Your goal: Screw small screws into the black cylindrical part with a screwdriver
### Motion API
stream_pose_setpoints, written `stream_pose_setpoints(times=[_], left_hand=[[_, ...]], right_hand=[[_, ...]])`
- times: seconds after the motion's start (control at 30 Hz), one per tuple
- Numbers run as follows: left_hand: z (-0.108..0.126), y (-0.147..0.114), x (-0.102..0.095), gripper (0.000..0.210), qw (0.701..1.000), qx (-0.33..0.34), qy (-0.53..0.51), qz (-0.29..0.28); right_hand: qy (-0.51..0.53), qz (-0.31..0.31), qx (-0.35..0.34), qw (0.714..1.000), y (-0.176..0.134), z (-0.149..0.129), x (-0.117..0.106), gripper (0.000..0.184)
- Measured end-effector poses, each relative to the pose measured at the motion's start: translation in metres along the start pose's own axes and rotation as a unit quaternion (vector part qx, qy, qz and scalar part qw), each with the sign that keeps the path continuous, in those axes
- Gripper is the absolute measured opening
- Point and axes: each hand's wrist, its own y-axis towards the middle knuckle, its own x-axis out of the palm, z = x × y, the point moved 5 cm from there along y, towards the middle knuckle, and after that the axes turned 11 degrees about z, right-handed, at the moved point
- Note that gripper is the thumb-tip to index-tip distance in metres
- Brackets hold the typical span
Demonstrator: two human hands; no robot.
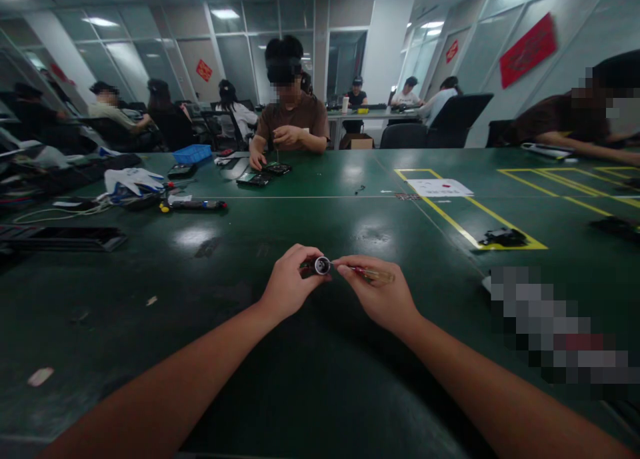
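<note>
Between thumb and fingers, my left hand (294, 277) grips a small round cylinder (323, 266) with a pale rim and a dark inside. Its open end faces me. My right hand (380, 289) is closed on a screwdriver (373, 273) with a yellowish see-through handle and a red part near the shaft. The thin tip points left and reaches the cylinder's rim; whether it touches is too small to tell. Both hands are held over the green table (250, 366), close together in the middle of the view.
An electric screwdriver (195, 206), white-and-blue gloves (133, 182) and a blue basket (193, 154) lie to the left. A person (290, 122) works across the table on black parts (263, 174). Yellow tape (450, 219), a paper sheet (440, 188) and a dark part (503, 237) are at right.
</note>
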Motion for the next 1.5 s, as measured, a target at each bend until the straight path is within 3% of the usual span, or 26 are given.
stream_pose_setpoints(times=[0.2, 0.4, 0.93, 1.17, 1.33, 1.5], left_hand=[[-0.001, 0.0, -0.001, 0.033, 1.0, -0.003, 0.012, 0.004], [0.0, 0.0, 0.0, 0.032, 1.0, -0.001, 0.014, -0.012], [0.002, -0.001, 0.003, 0.037, 0.998, 0.02, 0.008, -0.053], [0.005, -0.002, 0.004, 0.039, 0.998, 0.02, 0.01, -0.066], [0.003, -0.001, 0.001, 0.035, 0.999, 0.001, 0.008, -0.039], [0.004, -0.001, 0.0, 0.031, 1.0, 0.004, 0.002, -0.024]], right_hand=[[0.093, -0.008, 0.106, 0.99, 0.002, 0.015, 0.004, 0.013], [0.201, -0.013, 0.206, 0.958, 0.003, 0.026, 0.007, 0.019], [0.215, -0.033, 0.22, 0.951, 0.007, 0.032, 0.004, 0.023], [0.195, -0.033, 0.184, 0.963, 0.012, 0.03, -0.001, 0.025], [0.039, -0.043, 0.06, 0.996, 0.013, 0.014, -0.007, 0.02], [-0.065, -0.035, -0.019, 0.997, 0.008, 0.0, -0.009, 0.016]])
